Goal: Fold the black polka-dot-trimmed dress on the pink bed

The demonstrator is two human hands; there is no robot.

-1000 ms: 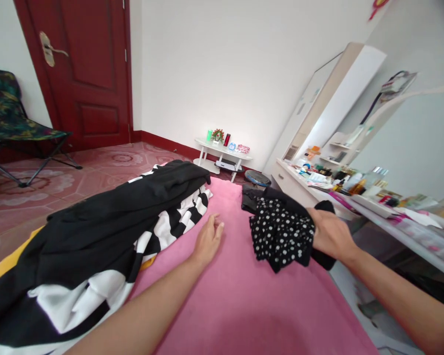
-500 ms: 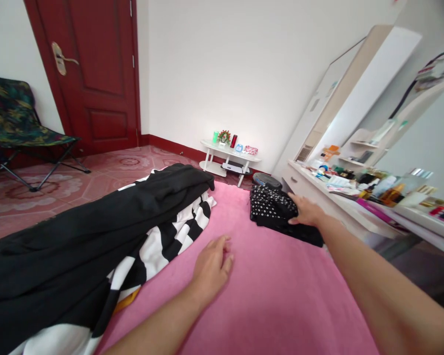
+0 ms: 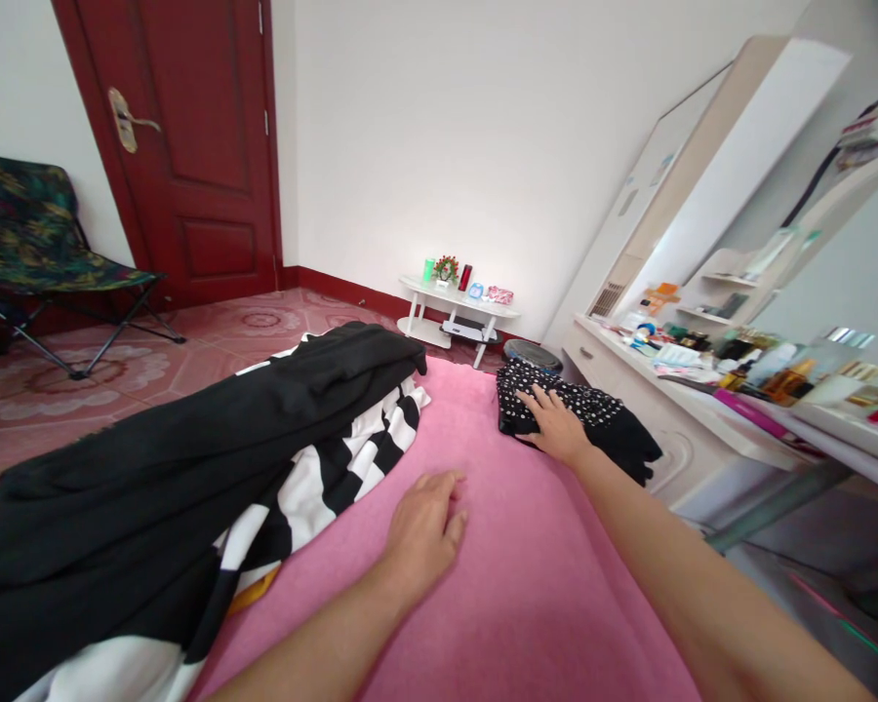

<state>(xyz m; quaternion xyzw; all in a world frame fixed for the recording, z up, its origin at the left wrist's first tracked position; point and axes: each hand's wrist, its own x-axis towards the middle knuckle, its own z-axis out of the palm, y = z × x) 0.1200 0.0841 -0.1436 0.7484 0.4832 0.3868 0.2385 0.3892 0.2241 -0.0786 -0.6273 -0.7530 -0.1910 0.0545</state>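
A folded black garment with white dots lies at the far right corner of the pink bedspread. My right hand rests flat on its near left part, fingers spread. My left hand is over the middle of the bedspread, fingers loosely bent and holding nothing. Left of it, a heap of clothing spreads along the bed: a long black garment on top of a black-and-white patterned one. A bit of yellow cloth peeks out underneath.
A dressing table crowded with bottles stands along the right side. Beyond the bed are a small white table with a flower pot and a round dark object. A folding chair stands at left before a red door.
My right hand has moved left across the dotted garment, from its right part to its near left part. More of the garment's dotted cloth shows at right. My left hand has hardly moved.
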